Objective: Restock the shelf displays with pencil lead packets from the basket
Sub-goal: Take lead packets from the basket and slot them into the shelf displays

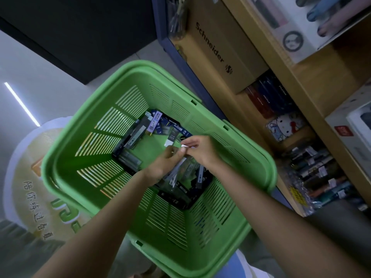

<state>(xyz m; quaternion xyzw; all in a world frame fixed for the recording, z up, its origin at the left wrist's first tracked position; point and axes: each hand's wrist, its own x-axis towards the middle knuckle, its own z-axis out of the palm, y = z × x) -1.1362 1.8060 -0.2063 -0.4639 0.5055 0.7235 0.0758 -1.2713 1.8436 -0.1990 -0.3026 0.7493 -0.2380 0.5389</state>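
In the basket my left hand grips a bunch of packets, seemingly collecting the packet my right hand pinches.

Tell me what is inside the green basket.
The green basket holds pencil lead packets on its floor, mostly dark, one lilac. The left hand and right hand grip some and hide those beneath them.

The slotted plastic basket is bright green, the flat pencil lead packets lying in it are navy, black, grey and lilac, and the rectangular cardboard box is tan with black lettering.
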